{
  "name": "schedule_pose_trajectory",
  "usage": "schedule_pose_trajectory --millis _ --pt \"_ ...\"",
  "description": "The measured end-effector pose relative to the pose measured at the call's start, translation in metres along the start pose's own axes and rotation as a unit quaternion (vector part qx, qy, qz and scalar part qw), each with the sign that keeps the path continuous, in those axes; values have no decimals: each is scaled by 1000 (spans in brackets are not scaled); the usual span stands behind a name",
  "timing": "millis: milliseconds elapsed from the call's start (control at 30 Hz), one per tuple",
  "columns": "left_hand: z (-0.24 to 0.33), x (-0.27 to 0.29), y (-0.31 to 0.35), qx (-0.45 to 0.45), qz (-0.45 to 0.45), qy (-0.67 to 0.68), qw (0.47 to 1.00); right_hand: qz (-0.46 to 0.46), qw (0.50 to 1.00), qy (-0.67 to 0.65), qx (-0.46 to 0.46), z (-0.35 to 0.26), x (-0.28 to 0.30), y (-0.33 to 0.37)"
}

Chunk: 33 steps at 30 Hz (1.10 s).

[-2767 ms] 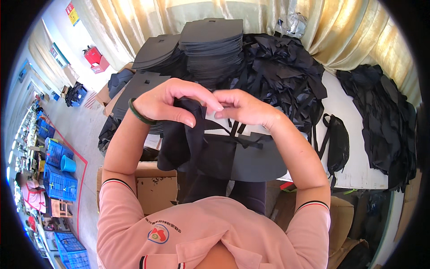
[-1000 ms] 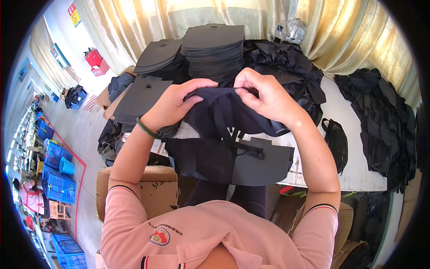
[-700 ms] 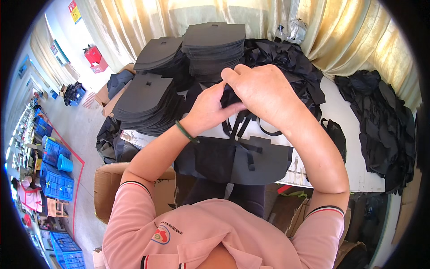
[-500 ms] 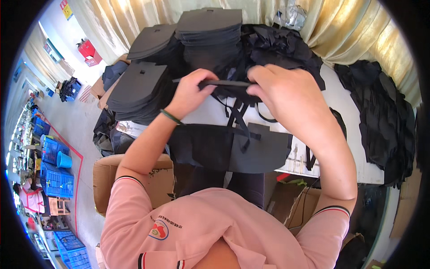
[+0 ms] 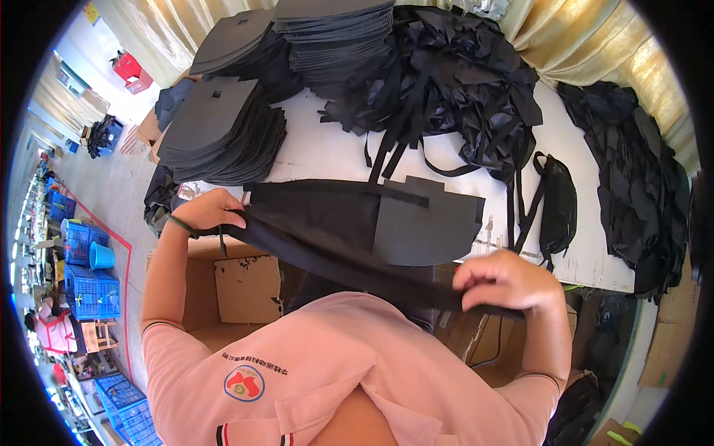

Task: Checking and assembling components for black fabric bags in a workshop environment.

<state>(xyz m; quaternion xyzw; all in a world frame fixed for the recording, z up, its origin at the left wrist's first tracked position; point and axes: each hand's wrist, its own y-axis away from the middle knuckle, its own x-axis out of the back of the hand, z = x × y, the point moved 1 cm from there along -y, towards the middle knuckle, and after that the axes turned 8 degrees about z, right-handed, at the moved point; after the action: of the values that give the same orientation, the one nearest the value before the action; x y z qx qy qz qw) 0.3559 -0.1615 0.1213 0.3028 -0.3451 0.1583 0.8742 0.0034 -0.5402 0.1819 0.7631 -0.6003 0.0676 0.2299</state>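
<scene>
A piece of black fabric [image 5: 327, 253] is stretched across the table's near edge and hangs over it. My left hand [image 5: 210, 211] is closed on its left end, thumb on top. My right hand [image 5: 507, 282], slightly blurred, has its fingers curled round the right end, lower and nearer to my body. On the fabric's right part lies a dark grey stiff panel [image 5: 428, 230] with a tab on its upper edge. A black strap [image 5: 405, 195] runs across the top of the panel. The fabric's underside is hidden.
Stacks of dark grey panels [image 5: 212, 141] stand at the left and back of the white table [image 5: 309, 141]. A heap of black fabric and straps [image 5: 461, 89] lies behind, with a small black pouch [image 5: 558, 204] at right. An open cardboard box [image 5: 245, 290] sits below the table's near edge.
My hands were together over the table holding a narrow dark piece. They have since spread apart and come nearer to me, with the fabric drawn out between them.
</scene>
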Motion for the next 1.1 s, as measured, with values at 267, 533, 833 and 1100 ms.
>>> schedule_pose_trajectory --millis 267,533,833,1100 --pt "-38 -33 -100 -37 93 -160 982 239 936 256 -37 131 27 -93" --pt "-60 -57 -136 46 181 -213 959 275 851 440 -80 165 23 -122" --pt "-36 -55 -154 40 170 -260 950 212 885 403 103 176 -44 -100" --pt "-20 -39 -194 24 133 -292 947 237 875 412 93 178 -46 -96"
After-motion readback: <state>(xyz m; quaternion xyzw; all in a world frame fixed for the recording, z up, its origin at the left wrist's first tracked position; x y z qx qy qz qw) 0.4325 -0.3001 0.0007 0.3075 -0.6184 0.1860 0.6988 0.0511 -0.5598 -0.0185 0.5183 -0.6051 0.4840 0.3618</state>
